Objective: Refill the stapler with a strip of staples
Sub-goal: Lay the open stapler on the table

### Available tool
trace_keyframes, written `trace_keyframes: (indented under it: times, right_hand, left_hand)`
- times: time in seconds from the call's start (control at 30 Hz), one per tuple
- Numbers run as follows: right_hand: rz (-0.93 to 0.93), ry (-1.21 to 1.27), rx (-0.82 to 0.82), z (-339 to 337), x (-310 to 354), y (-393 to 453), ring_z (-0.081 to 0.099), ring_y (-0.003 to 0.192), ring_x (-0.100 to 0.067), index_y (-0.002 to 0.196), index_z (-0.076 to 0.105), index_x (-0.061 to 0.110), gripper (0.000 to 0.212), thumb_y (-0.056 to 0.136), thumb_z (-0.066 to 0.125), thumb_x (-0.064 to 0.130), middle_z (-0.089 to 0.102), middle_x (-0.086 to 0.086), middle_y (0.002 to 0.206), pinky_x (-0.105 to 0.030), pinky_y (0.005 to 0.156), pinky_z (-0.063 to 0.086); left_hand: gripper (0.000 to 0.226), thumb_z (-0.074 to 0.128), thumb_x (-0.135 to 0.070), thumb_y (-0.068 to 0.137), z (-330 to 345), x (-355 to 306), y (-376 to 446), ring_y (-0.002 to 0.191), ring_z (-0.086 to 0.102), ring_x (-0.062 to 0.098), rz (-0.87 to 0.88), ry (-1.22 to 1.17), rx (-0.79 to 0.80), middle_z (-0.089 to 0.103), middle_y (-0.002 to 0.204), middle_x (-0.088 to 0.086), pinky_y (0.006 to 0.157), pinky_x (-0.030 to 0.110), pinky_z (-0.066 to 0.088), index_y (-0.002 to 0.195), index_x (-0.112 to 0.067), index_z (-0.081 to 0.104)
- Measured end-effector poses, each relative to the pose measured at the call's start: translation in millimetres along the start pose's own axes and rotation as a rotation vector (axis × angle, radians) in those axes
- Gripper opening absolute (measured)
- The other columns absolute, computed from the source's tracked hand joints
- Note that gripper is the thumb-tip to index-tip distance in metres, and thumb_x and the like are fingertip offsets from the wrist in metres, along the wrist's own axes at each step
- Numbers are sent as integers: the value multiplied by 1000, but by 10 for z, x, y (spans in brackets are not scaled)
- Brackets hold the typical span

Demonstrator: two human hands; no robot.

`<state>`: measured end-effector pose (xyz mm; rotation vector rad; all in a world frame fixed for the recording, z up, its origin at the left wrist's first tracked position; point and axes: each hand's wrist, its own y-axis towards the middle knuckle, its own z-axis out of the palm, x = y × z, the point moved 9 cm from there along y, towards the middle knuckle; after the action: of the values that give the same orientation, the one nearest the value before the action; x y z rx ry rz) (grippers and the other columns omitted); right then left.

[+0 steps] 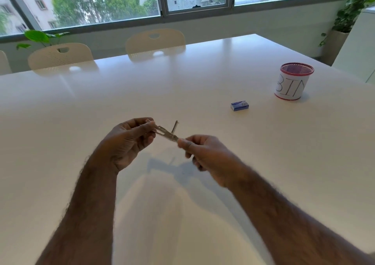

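A small metal stapler is held above the white table, between both hands. My left hand pinches its left end with thumb and fingers. My right hand grips its right end. A thin metal part sticks up from the stapler's middle, so it looks opened. The image is blurred; I cannot tell whether a strip of staples is in it. A small blue and white staple box lies on the table to the right, beyond my hands.
A red mesh cup wrapped in paper lettered "BIN" stands at the right, behind the staple box. Two cream chairs are tucked in at the table's far edge. Windows and potted plants lie beyond.
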<state>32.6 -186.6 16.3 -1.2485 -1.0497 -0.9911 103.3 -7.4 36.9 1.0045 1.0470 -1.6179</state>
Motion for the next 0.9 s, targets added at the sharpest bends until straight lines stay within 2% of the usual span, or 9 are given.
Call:
trace_keyframes:
  times: [0.17, 0.3, 0.4, 0.5, 0.53, 0.6, 0.67, 0.77, 0.9]
  right_hand:
    - [-240, -414, -124, -352, 241, 227, 45, 45, 2, 77, 72, 21, 23, 75, 79, 42, 58, 19, 53, -11, 41, 34]
    - [-400, -636, -161, -437, 336, 450, 54, 62, 4, 79, 72, 24, 15, 76, 80, 36, 63, 13, 73, -9, 53, 35]
    - [-472, -704, -169, -407, 373, 619, 57, 79, -6, 87, 72, 21, 13, 79, 78, 30, 61, 6, 87, -14, 65, 39]
    - [-528, -796, -161, -297, 342, 724, 57, 91, -16, 96, 73, 17, 18, 81, 75, 29, 63, 1, 93, -29, 80, 48]
    - [-537, -834, -166, -281, 317, 746, 54, 95, -16, 98, 73, 18, 19, 82, 73, 30, 63, 1, 96, -33, 85, 47]
    - [-548, -895, -169, -254, 269, 777, 49, 101, -16, 100, 72, 21, 20, 84, 70, 33, 64, 2, 101, -38, 91, 43]
    - [-561, -936, -170, -242, 250, 794, 47, 103, -14, 100, 72, 24, 20, 85, 69, 36, 64, 4, 102, -37, 92, 40]
    - [-587, -968, -170, -234, 255, 796, 45, 101, -12, 99, 72, 25, 22, 85, 67, 41, 64, 6, 100, -35, 90, 39]
    - [-611, -964, -215, -271, 262, 774, 47, 105, -15, 103, 72, 23, 26, 85, 68, 40, 64, 2, 106, -33, 90, 38]
  left_hand:
    - [22, 70, -1, 68, -97, 145, -2, 73, 71, 19, 33, -49, -3, 72, 78, 11, 68, 21, 57, 89, -2, 66]
    - [24, 75, -3, 65, -217, 163, 17, 81, 70, 25, 99, 114, -53, 71, 85, 16, 76, 26, 57, 88, -2, 67]
    - [19, 79, -3, 72, -267, 141, 60, 81, 66, 23, 164, 397, -130, 71, 92, 21, 83, 32, 54, 89, -7, 71]
    - [14, 77, -11, 78, -317, 71, 89, 60, 59, 3, 284, 686, -248, 74, 83, 9, 64, 14, 46, 91, -15, 75]
    - [14, 76, -13, 79, -299, 66, 100, 59, 59, 0, 317, 765, -264, 74, 82, 5, 62, 10, 44, 92, -15, 76]
    - [12, 75, -14, 80, -266, 57, 101, 68, 62, 4, 385, 905, -280, 72, 81, -2, 67, 8, 43, 92, -16, 75]
    - [10, 74, -14, 80, -230, 34, 86, 73, 61, 7, 463, 1024, -285, 68, 80, -6, 68, 6, 39, 90, -17, 75]
    - [9, 73, -13, 79, -213, 55, 105, 87, 62, 18, 510, 1126, -281, 68, 88, -1, 81, 22, 44, 87, -15, 75]
    - [15, 74, -16, 78, -212, 89, 93, 92, 61, 21, 508, 1152, -307, 67, 96, 2, 85, 28, 44, 92, -17, 75]
